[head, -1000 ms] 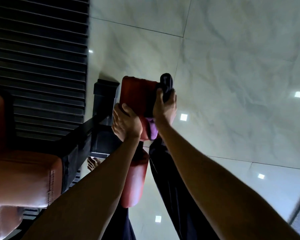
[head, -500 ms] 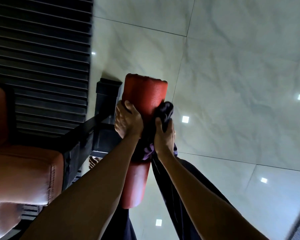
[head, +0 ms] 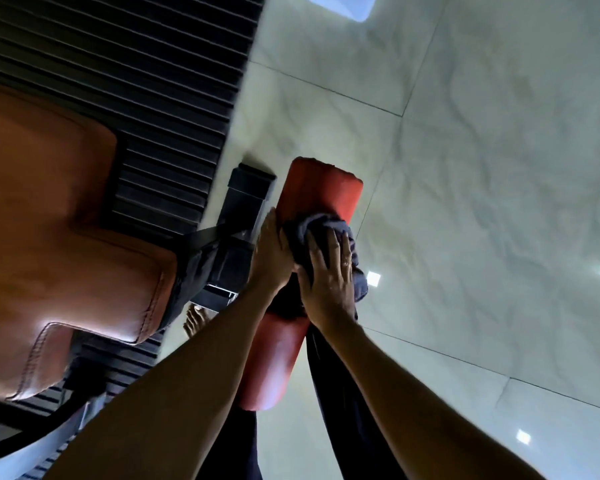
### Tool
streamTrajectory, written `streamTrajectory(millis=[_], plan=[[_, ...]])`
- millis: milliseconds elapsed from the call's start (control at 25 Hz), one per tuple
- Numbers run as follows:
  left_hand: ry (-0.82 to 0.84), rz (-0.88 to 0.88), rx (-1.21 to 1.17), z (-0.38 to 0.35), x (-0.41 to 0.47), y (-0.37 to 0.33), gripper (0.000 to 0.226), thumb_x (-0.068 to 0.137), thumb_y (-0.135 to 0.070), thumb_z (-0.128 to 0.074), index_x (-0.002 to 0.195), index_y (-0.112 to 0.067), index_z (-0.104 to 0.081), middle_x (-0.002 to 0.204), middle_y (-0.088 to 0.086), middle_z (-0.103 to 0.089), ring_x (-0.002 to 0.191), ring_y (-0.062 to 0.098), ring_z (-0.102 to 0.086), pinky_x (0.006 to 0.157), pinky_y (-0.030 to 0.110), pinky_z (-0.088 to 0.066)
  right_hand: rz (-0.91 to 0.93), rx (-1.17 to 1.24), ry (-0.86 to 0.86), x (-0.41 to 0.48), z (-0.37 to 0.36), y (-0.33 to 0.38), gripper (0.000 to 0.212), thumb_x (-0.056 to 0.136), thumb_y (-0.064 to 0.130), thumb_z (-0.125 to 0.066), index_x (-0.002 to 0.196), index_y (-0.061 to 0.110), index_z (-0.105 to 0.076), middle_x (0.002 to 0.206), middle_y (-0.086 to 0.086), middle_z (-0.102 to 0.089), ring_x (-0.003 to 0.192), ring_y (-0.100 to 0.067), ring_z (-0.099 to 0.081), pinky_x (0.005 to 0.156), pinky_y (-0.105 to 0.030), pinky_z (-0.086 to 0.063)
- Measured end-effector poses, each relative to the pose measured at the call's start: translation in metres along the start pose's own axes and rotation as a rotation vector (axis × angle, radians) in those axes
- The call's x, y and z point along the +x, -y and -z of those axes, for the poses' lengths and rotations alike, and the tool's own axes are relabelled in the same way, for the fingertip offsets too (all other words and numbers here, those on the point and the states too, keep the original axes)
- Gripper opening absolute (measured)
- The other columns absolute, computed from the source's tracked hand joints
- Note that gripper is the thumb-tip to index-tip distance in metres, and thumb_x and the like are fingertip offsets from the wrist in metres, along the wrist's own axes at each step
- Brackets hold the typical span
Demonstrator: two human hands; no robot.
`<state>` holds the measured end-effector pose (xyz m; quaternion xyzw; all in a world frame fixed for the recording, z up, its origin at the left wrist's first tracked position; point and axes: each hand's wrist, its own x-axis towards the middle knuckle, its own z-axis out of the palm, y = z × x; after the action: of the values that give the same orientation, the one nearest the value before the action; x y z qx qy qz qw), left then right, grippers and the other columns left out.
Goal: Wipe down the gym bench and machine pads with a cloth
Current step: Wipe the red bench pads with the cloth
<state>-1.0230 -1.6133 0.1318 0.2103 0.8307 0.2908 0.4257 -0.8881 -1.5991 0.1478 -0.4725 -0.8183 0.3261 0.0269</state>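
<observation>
Both sets of fingers straight: right hand [head: 329, 282] presses cloth [head: 309, 225] onto roller pad [head: 321, 188], left hand [head: 269, 258] alongside.

Roller [head: 321, 192]: plain red. Cloth [head: 323, 233]: dark blue-grey. Seat [head: 66, 237], left: tan-brown, with stitched seams. Mat [head: 153, 81], far left: black, ribbed in parallel stripes. Frame [head: 246, 188]: black. Floor [head: 499, 168], right: pale grey-white tiles, faint marbling, thin dark joints.

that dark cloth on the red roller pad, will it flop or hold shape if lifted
Probably floppy: the cloth bunches in soft folds under the right hand and follows the curve of the red roller pad. Likely light, as its edge hangs loose off the pad's side. It may slide on the smooth-looking pad.
</observation>
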Motion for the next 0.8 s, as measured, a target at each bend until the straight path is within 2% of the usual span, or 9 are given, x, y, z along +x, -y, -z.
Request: streamTrajectory(millis=[80,240,320,400,480,560,640,720,800], plan=[[-0.016,0.025,0.015,0.001,-0.014,0.003,0.051,0.104,-0.043,-0.029,0.146,-0.018,-0.041,0.138,0.006,-0.057,0.124,0.022,-0.058,0.102,0.048,-0.050,0.084,-0.096,-0.017,0.043,0.013,-0.004,0.055,0.101,0.034,-0.050,0.154,0.025,-0.038,0.161,-0.015,-0.034,0.150,-0.043,-0.027,0.115,-0.062,-0.035],[-0.055,0.116,0.089,0.012,-0.038,0.002,0.049,0.102,-0.020,-0.045,0.150,-0.010,-0.040,0.148,0.013,-0.049,0.134,0.028,-0.049,0.111,0.045,-0.042,0.054,-0.276,0.081,0.107,0.032,0.017,0.063,0.098,0.044,-0.020,0.154,0.025,-0.041,0.166,-0.010,-0.026,0.152,-0.045,-0.016,0.118,-0.068,-0.021],[-0.074,0.126,0.135,0.020,-0.044,-0.006,0.049,0.098,-0.017,-0.048,0.146,-0.011,-0.045,0.144,0.011,-0.053,0.133,0.028,-0.049,0.110,0.045,-0.042,-0.023,-0.315,0.097,0.090,0.023,0.034,0.060,0.100,0.051,-0.026,0.155,0.030,-0.038,0.168,-0.006,-0.022,0.152,-0.047,-0.012,0.117,-0.072,-0.017],[-0.085,0.126,0.129,0.027,-0.047,-0.013,0.050,0.091,-0.032,-0.040,0.136,-0.016,-0.054,0.133,0.007,-0.061,0.124,0.027,-0.056,0.102,0.049,-0.048,-0.005,-0.367,0.123,0.054,0.015,0.043,0.060,0.097,0.053,-0.045,0.153,0.032,-0.041,0.165,-0.006,-0.028,0.146,-0.053,-0.022,0.110,-0.070,-0.028],[-0.083,0.169,0.134,0.034,-0.046,-0.014,0.056,0.083,-0.037,-0.037,0.133,-0.019,-0.055,0.131,0.004,-0.062,0.123,0.025,-0.057,0.100,0.050,-0.050,0.057,-0.413,0.191,0.025,0.016,0.042,0.064,0.089,0.041,-0.066,0.150,0.033,-0.046,0.159,-0.008,-0.037,0.133,-0.055,-0.038,0.097,-0.065,-0.046],[-0.061,0.200,0.153,0.040,-0.050,-0.015,0.055,0.082,-0.033,-0.038,0.132,-0.017,-0.055,0.133,0.005,-0.061,0.125,0.026,-0.056,0.101,0.050,-0.049,0.093,-0.421,0.256,0.014,0.025,0.039,0.074,0.079,0.025,-0.079,0.147,0.031,-0.050,0.154,-0.011,-0.043,0.120,-0.054,-0.049,0.084,-0.059,-0.055],[-0.030,0.165,0.208,0.047,-0.063,-0.023,0.040,0.089,-0.026,-0.043,0.124,-0.014,-0.058,0.127,0.007,-0.062,0.120,0.030,-0.058,0.097,0.049,-0.050,0.104,-0.392,0.295,0.019,0.041,0.043,0.070,0.079,0.018,-0.079,0.143,0.030,-0.052,0.150,-0.009,-0.044,0.111,-0.048,-0.054,0.077,-0.053,-0.059],[-0.005,0.106,0.274,0.055,-0.072,-0.037,0.028,0.093,-0.022,-0.045,0.115,-0.015,-0.060,0.121,0.008,-0.063,0.113,0.031,-0.060,0.090,0.044,-0.052,0.077,-0.373,0.357,0.035,0.062,0.054,0.060,0.087,0.025,-0.073,0.143,0.028,-0.051,0.148,-0.005,-0.043,0.111,-0.041,-0.055,0.078,-0.047,-0.058],[0.048,0.052,0.340,0.066,-0.077,-0.056,0.029,0.095,-0.025,-0.049,0.121,-0.015,-0.060,0.127,0.008,-0.061,0.117,0.029,-0.059,0.090,0.038,-0.049,0.047,-0.361,0.354,0.045,0.086,0.066,0.057,0.089,0.029,-0.071,0.142,0.024,-0.050,0.146,-0.005,-0.044,0.111,-0.039,-0.055,0.079,-0.046,-0.054]])
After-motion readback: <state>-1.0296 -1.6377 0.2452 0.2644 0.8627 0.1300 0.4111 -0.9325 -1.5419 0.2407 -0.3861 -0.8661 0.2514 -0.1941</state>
